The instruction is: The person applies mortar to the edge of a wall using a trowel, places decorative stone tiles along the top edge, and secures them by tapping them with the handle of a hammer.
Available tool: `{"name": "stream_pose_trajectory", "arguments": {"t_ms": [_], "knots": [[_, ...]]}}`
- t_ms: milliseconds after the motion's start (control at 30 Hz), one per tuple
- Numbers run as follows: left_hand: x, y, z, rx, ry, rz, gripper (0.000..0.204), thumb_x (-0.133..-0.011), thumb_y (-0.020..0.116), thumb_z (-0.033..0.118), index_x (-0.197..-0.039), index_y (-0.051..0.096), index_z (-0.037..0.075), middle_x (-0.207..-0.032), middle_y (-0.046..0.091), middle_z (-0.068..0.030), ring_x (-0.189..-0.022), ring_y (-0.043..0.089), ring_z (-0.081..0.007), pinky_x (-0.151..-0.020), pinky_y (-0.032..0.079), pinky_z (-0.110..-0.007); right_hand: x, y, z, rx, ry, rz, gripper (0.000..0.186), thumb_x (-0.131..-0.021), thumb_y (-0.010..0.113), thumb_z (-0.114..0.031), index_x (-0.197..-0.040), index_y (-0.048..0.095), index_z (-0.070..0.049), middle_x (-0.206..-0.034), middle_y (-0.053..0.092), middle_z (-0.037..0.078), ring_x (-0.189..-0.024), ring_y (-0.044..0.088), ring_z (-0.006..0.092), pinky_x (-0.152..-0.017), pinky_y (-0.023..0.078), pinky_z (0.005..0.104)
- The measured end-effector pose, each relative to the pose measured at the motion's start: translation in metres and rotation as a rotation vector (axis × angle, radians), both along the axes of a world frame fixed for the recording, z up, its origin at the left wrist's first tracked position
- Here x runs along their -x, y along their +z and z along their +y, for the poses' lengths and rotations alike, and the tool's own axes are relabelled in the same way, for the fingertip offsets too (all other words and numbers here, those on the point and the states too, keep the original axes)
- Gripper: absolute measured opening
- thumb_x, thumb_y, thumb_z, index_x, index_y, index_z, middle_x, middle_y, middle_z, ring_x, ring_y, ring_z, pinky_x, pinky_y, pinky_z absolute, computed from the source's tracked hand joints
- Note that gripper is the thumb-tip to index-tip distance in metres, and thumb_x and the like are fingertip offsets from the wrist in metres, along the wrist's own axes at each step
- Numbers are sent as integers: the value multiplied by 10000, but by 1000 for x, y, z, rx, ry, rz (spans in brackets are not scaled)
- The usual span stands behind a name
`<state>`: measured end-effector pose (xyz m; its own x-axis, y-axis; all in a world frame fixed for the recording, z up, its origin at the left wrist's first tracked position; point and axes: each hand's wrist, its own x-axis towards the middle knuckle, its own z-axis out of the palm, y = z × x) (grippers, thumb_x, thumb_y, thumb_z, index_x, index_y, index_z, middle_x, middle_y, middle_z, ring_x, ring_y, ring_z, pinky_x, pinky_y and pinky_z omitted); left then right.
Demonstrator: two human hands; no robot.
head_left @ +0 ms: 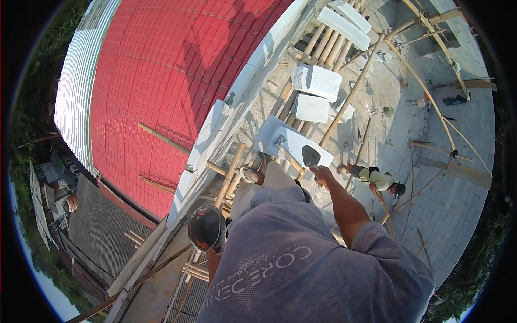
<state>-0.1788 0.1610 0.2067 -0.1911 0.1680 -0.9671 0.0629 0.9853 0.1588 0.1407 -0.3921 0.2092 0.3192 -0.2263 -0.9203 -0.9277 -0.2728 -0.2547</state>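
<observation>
My right hand [322, 176] is closed round the handle of a trowel, its dark, pointed blade [311, 156] over a white block [293, 142] lying on the bamboo platform. Down at my left side, a dark, mortar-smeared bucket [206, 228] hangs beside my hip, its open mouth facing up. My left hand [216, 251] is at the bucket's rim and appears to hold it, though the bucket hides most of its fingers. A sandalled foot [251, 175] of mine stands on the bamboo poles [232, 175].
More white blocks [316, 82] lie ahead on the poles. At left runs the block wall [245, 75], with a red roof [161, 81] beyond. Diagonal bamboo poles [353, 94] cross at right. Far below, a person [382, 182] bends over on the lower floor.
</observation>
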Motion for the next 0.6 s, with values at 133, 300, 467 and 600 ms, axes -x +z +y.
{"name": "stream_pose_trajectory", "arguments": {"t_ms": [133,300,467,600], "knots": [[1,4,3,-17,-4,-3,297,-952,499,130,-1215,626,76,-1244,661,-85,-1129,635,-300,-984,522,-506,-1,-8,-3,5,9,28,415,-885,739,-383,-1066,586,-42,-689,550,60,-507,504,156,-424,415,344],[-9,3,8,-11,-52,8,295,-949,505,128,-1212,628,78,-1241,664,-86,-1124,638,-299,-980,525,-508,-3,-21,-24,-37,17,-28,482,-780,842,-252,-1093,592,16,-728,581,105,-548,550,203,-434,425,386],[-21,2,18,-7,-111,21,293,-946,510,126,-1210,629,79,-1237,666,-87,-1119,641,-299,-976,528,-510,-2,-21,-51,73,188,-89,592,-745,864,-190,-1208,508,-91,-764,590,104,-604,575,200,-503,461,405],[-9,9,33,-40,-108,40,292,-943,515,125,-1208,630,81,-1234,668,-87,-1114,644,-299,-972,530,-511,-3,9,-28,136,-89,-58,392,-786,787,-130,-1064,521,-51,-714,608,102,-478,521,182,-418,417,361]]}}
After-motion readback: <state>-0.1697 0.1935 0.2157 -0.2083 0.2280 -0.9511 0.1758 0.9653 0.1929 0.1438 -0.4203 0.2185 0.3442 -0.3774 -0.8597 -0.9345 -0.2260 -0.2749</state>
